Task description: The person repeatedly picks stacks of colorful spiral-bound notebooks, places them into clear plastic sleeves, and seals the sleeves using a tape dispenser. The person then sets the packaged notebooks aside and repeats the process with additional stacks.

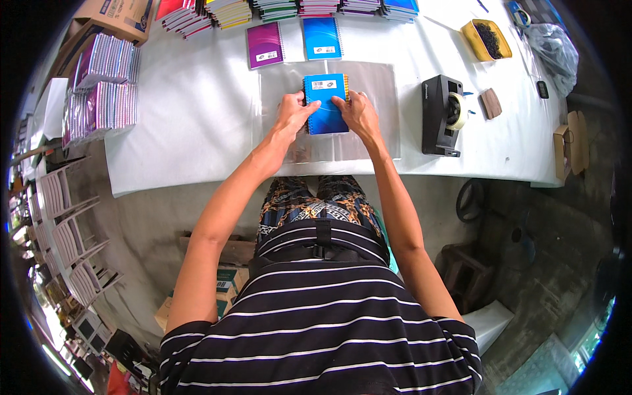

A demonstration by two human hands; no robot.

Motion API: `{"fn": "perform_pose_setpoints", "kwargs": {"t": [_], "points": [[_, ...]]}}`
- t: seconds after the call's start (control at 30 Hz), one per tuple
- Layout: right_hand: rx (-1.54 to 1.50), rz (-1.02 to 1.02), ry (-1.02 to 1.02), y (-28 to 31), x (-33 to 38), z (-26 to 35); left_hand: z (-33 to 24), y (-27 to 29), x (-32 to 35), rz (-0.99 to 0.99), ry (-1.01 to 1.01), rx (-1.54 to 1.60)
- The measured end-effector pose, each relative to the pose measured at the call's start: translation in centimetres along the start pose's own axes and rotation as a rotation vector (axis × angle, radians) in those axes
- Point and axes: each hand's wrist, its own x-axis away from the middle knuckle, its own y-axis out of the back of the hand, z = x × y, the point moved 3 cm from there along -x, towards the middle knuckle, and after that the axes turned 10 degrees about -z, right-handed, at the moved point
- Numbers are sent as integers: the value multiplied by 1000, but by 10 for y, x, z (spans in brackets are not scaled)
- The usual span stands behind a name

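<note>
Between my hands is a stack of spiral notebooks (326,120) with a blue cover and a white label on top; yellowish edges show along its right side. My left hand (294,112) grips its left edge, thumb lying on the cover. On the opposite side my right hand (357,113) holds the right edge, its thumb also on the cover. Both sets of fingers are partly hidden beneath the stack. Under it, clear plastic sheets (283,145) lie on the white-covered table (191,131). Just beyond lie a purple notebook (264,46) and a blue notebook (322,39).
Rows of coloured notebooks (276,9) line the far edge. Wrapped notebook stacks (108,102) stand at left beside a cardboard box (118,20). To the right are a black tape dispenser (436,118), a brown block (490,104) and a yellow tray (471,36) of small dark pieces.
</note>
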Motion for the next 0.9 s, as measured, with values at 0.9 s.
{"fn": "perform_pose_setpoints", "kwargs": {"t": [0.9], "points": [[139, -537, -325, 51, 43, -95, -3, 5, -5, 45, -60, -182]]}}
